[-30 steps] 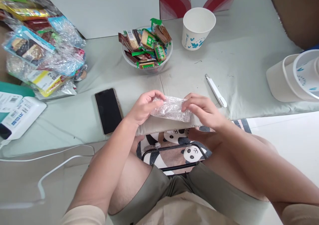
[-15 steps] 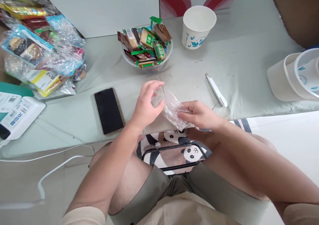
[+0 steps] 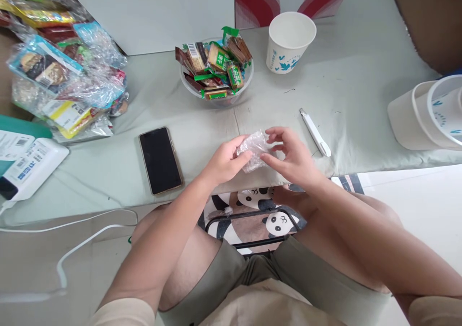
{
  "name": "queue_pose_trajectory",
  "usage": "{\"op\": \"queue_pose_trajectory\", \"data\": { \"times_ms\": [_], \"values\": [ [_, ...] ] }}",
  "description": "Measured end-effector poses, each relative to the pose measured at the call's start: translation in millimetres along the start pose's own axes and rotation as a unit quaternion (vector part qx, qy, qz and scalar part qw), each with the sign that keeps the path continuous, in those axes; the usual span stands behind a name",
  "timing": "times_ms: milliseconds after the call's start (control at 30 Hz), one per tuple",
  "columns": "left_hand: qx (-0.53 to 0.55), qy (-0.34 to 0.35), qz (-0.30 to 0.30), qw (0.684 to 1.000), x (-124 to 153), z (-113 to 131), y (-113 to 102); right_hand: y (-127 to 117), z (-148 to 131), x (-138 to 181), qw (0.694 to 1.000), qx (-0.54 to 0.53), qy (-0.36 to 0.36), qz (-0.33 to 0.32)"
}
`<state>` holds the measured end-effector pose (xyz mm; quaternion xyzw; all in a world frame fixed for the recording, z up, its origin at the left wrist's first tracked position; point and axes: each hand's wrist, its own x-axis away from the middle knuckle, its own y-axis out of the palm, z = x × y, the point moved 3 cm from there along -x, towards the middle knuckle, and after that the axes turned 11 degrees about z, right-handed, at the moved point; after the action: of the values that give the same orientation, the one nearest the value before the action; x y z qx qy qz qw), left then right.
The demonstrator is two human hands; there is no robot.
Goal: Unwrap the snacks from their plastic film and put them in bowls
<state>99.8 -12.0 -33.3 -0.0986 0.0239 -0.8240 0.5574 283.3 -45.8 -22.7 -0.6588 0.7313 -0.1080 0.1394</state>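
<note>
A crumpled piece of clear plastic film (image 3: 257,145) is bunched up above the front edge of the cloth-covered table. My left hand (image 3: 229,158) pinches its left side between thumb and fingers. On the other side, my right hand (image 3: 292,156) has its fingers apart and curved, the thumb tip close to or touching the film. To the right of that hand lies a white utility knife (image 3: 314,131). Beyond both hands stands a clear plastic bowl (image 3: 233,99) heaped with wrapped biscuits (image 3: 217,58).
A phone (image 3: 161,160) lies left of my hands. Farther left are a large bag of packaged snacks (image 3: 68,71) and a white device (image 3: 36,164) with a cable. A paper cup (image 3: 288,46) stands behind the knife; white tubs (image 3: 407,116) are at the right edge.
The film has been gathered from a longer, loose sheet into a smaller bunch. My left hand has closed on it, while my right hand's fingers have moved up and spread.
</note>
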Motion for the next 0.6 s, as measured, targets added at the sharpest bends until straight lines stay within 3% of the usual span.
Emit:
{"op": "queue_pose_trajectory", "data": {
  "times_ms": [100, 167, 267, 367, 467, 533, 600],
  "values": [
    [0.012, -0.021, -0.013, 1.0, -1, -1, 0, -1, -3, -2, 1.0, -0.004, -0.012, -0.005],
    [0.037, -0.027, 0.01, 0.999, -2, -1, 0, 1, -3, -2, 0.999, -0.027, 0.018, -0.019],
    [0.088, -0.039, 0.024, 0.995, -2, -3, 1, 4, -2, 0, 0.995, -0.077, 0.062, 0.018],
    [0.095, -0.035, 0.049, 0.994, -2, -5, 1, 11, 0, 3, 0.991, -0.12, 0.064, 0.011],
    [0.107, -0.018, 0.071, 0.992, -1, -7, -1, 7, -4, -8, 0.994, -0.099, 0.048, -0.007],
    [0.118, -0.002, 0.081, 0.99, 0, -7, -3, -11, -17, -31, 0.997, -0.051, 0.022, 0.053],
    [0.114, 0.006, 0.082, 0.99, 1, -6, -5, -39, -37, -70, 0.985, 0.02, -0.009, 0.173]
  ]
}}
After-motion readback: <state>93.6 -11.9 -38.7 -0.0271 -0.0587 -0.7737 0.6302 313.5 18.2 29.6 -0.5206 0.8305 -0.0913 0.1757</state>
